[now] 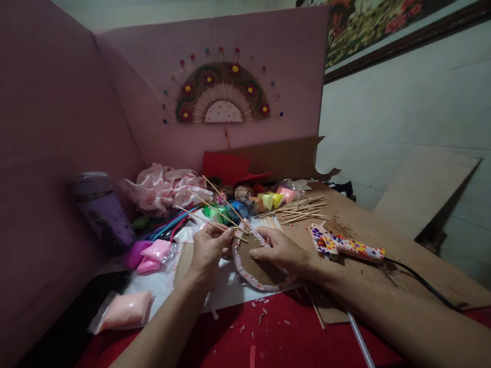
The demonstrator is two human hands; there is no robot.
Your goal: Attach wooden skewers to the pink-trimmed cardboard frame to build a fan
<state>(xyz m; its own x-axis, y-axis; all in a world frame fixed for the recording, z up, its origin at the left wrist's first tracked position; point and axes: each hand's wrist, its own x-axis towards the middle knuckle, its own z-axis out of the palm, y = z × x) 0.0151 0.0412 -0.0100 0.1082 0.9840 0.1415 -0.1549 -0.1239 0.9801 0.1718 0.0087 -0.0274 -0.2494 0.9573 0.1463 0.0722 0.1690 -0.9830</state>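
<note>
Your L hand, ctr of frame, is pinched nearly closed on a few thin sticks that slant to upper L. Your R hand, just R of ctr, is part-closed, thumb on the face of the fabric-edged cdbd piece, gripping its R side. That piece sits btwn your hands, a bit low of ctr; sticks' lower ends overlap its top edge, can't tell if attached. Glue gun lies R of your R hand, stick pile above it.
</note>
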